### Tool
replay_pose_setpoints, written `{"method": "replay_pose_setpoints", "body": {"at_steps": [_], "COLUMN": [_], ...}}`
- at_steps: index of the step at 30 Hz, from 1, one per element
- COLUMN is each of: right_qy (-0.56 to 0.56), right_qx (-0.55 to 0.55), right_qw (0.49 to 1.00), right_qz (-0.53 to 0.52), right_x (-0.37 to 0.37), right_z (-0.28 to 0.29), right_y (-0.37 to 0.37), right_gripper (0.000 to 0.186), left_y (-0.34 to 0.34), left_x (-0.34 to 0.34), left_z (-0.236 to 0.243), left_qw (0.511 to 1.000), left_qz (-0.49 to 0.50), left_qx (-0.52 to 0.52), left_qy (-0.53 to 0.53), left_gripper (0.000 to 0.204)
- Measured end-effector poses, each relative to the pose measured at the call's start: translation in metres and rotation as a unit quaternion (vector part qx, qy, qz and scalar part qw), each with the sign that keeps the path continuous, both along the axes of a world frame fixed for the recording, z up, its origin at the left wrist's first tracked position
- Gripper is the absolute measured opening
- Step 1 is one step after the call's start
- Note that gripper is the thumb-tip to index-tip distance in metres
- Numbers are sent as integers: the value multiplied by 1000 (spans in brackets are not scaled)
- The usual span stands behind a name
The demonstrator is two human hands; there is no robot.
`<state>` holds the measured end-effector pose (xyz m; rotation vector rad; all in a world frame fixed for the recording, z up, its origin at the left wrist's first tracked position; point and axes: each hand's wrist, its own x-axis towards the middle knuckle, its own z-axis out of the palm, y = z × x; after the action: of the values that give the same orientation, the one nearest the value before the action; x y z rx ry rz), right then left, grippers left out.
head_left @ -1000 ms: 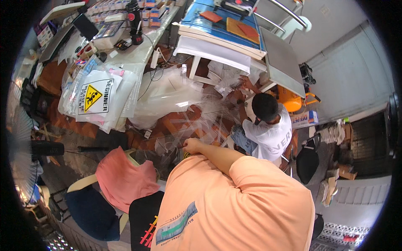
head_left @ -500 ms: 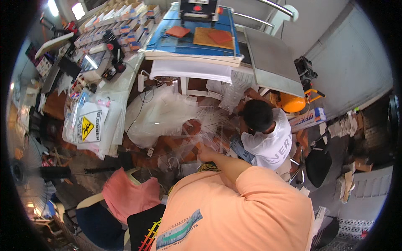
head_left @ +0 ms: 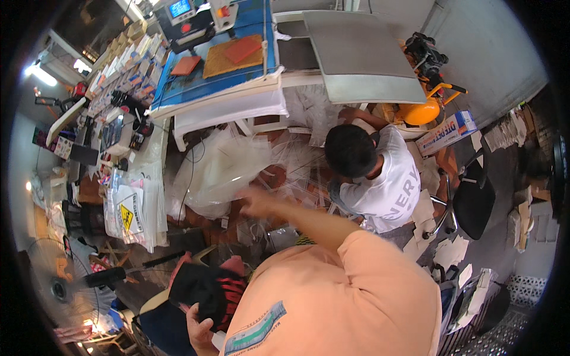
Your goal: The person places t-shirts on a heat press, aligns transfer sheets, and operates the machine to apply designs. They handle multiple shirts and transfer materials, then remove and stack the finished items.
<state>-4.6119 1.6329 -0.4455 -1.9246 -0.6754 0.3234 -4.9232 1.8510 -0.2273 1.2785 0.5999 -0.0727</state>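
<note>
Where the blue-topped desk point(head_left: 225, 89) ends at its near edge, a clear plastic heap point(head_left: 219, 169) sprawls on the floor point(head_left: 272, 177), just ahead-left of the right hand point(head_left: 256, 204) (too blurry to tell its grip). Left hand point(head_left: 202, 332) is pinching black cloth point(head_left: 205, 289) just ahead. White box point(head_left: 447, 135): can't see inside.

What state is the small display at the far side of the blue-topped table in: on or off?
On: the display glows bright blue, with paler markings lit across it.
</note>
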Motion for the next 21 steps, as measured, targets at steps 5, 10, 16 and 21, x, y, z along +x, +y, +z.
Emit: {"method": "replay_pose_setpoints", "body": {"at_steps": [5,10,16,21], "right_qy": [61,127,-47,-26], "right_qx": [-40,-212,-82,-188], "right_qw": [972,950,994,975], "right_qz": [225,190,-53,111], "right_x": [-64,-92,-98,-92], "right_z": [39,38,82,70], "right_y": [9,-36,-35,-4], "right_gripper": [59,59,56,50], "left_y": [-25,-5,-2,17], "left_x": [48,78,141,160], "left_z": [0,-32,-37,-40], "left_qw": [975,942,854,836], "left_qz": [-121,-263,-442,-483], "left_qx": [-186,-208,-275,-258], "left_qy": [5,19,-16,-36], "left_gripper": [48,55,47,45]}}
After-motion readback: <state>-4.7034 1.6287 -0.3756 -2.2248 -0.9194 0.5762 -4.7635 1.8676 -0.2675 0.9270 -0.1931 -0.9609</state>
